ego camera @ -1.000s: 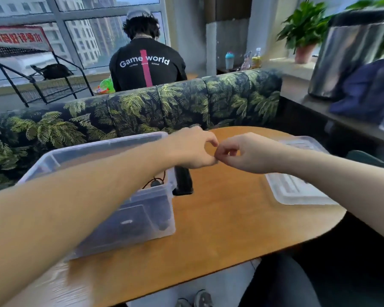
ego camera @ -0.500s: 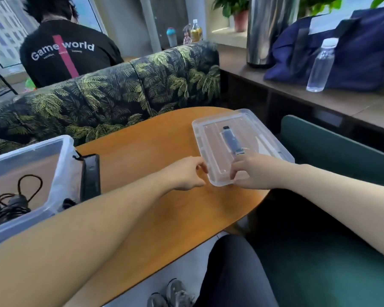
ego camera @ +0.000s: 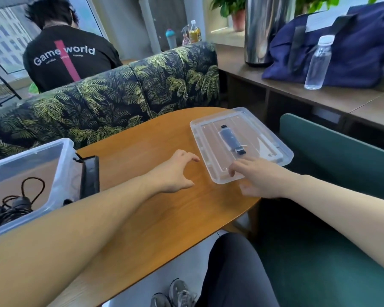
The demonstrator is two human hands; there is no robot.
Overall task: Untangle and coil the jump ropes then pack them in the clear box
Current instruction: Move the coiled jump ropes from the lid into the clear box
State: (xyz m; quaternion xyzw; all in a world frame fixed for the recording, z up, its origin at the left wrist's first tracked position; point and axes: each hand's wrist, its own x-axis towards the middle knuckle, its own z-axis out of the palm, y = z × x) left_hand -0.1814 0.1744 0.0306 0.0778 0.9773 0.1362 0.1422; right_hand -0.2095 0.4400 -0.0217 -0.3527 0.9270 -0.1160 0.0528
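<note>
Both my hands have left the spot in front of the clear box [ego camera: 31, 165] where they were pinched together a second ago, and I've turned right toward the lid [ego camera: 242, 147], which lies flat on the right end of the tabletop [ego camera: 142, 207]. Compared with half a second back, my right hand [ego camera: 259, 180] sits over the near corner of the lid, fingers [ego camera: 235, 168] laid fairly straight on its top with the thumb below the edge; it looks like touch or a light hold, not a firm grip yet. My left hand [ego camera: 175, 171] has eased off: half a second ago it was at the lid's left edge, now it's just beside it, apart from the plastic, fingers loosely curled and holding nothing. The jump ropes [ego camera: 11, 204] are in the clear box at the left edge of view, a dark bundle with a loop sticking up, handles partly hidden by my forearm. A black flat thing [ego camera: 90, 173] leans against the box's right wall. My read: coiling and packing are done or nearly so, and this is the close-up step, fetching the lid. Next likely needs a proper grip on the lid with both hands, then carrying it left over the box. Risk: that raised loop could catch under the lid rim
</note>
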